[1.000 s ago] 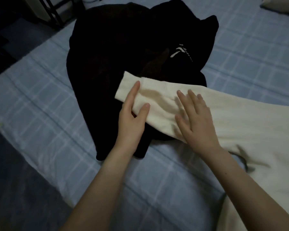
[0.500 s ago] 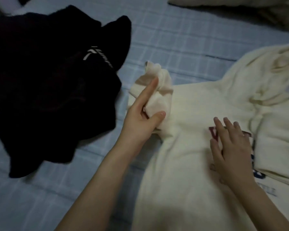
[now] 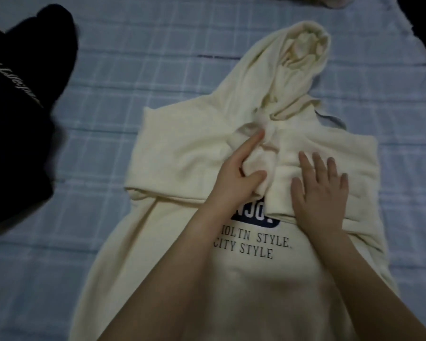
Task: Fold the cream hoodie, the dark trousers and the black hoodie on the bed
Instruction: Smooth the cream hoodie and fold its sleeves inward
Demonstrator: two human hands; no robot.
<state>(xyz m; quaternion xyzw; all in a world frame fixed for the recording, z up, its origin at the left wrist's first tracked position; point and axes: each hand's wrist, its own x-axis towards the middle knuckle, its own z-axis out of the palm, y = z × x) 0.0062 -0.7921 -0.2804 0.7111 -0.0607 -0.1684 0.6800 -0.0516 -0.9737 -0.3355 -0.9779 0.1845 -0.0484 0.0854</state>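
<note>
Left hand (image 3: 239, 179): index finger extended, thumb opposed, pinching a cuff of the cream hoodie (image 3: 182, 148) between them. Right hand (image 3: 322, 193): palm down, fingers straight and spread, pressing flat just beside the left. Both forearms (image 3: 172, 267) are bare and enter from the lower edge.

Cream hoodie (image 3: 182, 148) (navy print); black hoodie (image 3: 15, 99); blue plaid bedsheet (image 3: 138, 57).

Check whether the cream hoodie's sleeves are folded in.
Folded in: both lie across the cream hoodie; left hand grips one cuff, right hand presses the other.
</note>
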